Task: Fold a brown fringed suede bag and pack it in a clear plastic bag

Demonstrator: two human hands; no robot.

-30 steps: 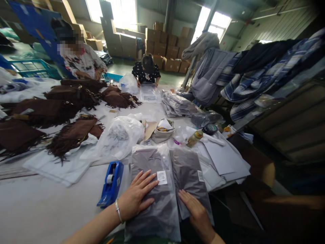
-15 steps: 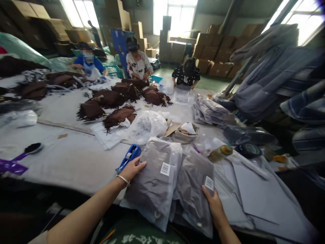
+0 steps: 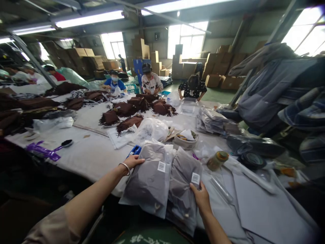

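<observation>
Wearer stands at near edge of long packing table (image 3: 83,159). Two frosted poly bags w/ dark folded garments lie side by side, overhanging the near edge.

L hand (image 3: 132,162): fingers curled over far-left edge of left bag (image 3: 149,179), thumb on top, a light pinch on the bag's rim, not a full fist. Bracelet at wrist. Blue tape dispenser (image 3: 136,150) just beyond the knuckles, nearly touching.

R hand (image 3: 201,196): gripping right bag (image 3: 182,189) at its right side, thumb up near the white barcode label (image 3: 195,178); fingers go under the film, so exact closure can't be told, but it has hold of the bag.

Both bags touch along inner edges; right one looks slightly tucked under the left one, not certain.

Judgement, handling: film is slick & slack, contents heavy toward the near end. Best to grip through film onto the garment, not film alone, else the bag slides or the fold inside slumps. Keep labels face up & same corner. Near ends hang off the table, so support from below before lifting; edge-only pinch on L side risks the bag tipping off.

Around: bottle (image 3: 215,161) w/ orange cap to R, grey sheets (image 3: 256,203) stacked far R, bowl (image 3: 186,139) w/ bits beyond bags, brown fringed pieces (image 3: 129,122) mid-table. Three co-workers at far end, hands on own work.
</observation>
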